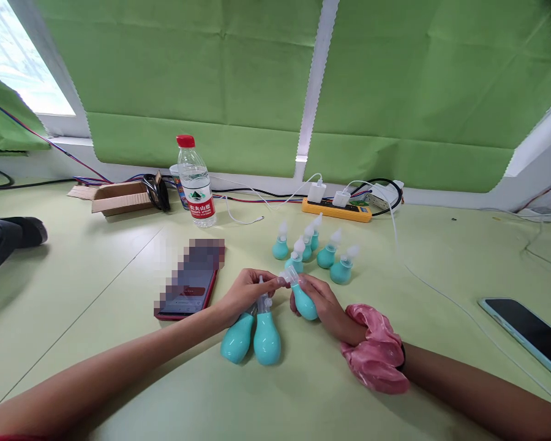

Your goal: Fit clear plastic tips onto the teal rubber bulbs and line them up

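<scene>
Right hand [324,303] is wrapped around a teal bulb [307,306], holding it from the right, with the fat round end pointing near and right. The clear nozzle [292,275] sticks out past the grip, far and a bit left, and the left hand [249,291] has it in a narrow fingertip pinch. Two more bulbs [267,343] lie just on the near side of the left hand, can't tell if they're touching it. Smaller teal bottles [341,271] sit on the far side.
</scene>
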`<move>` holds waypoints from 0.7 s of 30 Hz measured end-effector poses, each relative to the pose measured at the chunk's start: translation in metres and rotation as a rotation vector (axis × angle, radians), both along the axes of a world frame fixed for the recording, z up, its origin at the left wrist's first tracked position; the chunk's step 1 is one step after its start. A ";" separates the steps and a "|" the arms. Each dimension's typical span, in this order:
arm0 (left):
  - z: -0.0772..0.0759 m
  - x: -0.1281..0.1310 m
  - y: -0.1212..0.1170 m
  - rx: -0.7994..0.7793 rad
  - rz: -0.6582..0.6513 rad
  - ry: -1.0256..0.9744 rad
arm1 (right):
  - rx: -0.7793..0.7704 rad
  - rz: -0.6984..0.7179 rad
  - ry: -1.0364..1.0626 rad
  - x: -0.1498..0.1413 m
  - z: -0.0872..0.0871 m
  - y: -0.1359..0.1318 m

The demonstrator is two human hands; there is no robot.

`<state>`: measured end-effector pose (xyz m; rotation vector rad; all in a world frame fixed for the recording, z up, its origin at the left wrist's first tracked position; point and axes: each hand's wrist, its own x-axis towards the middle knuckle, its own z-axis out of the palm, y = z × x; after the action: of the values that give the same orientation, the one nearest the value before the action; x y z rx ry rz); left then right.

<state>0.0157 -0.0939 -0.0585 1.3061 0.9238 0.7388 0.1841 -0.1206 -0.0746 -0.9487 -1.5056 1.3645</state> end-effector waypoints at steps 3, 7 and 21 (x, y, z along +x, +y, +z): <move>0.001 0.000 0.000 -0.055 0.010 -0.026 | 0.017 0.003 -0.039 0.000 -0.001 0.000; 0.006 0.000 0.000 -0.212 0.026 -0.040 | 0.063 -0.019 -0.097 0.000 -0.002 0.000; 0.010 -0.002 -0.001 -0.283 -0.058 -0.125 | 0.239 -0.016 -0.243 -0.002 0.003 -0.005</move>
<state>0.0134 -0.0945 -0.0481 1.0219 0.8516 0.6126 0.1825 -0.1254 -0.0714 -0.9970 -1.7933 1.0565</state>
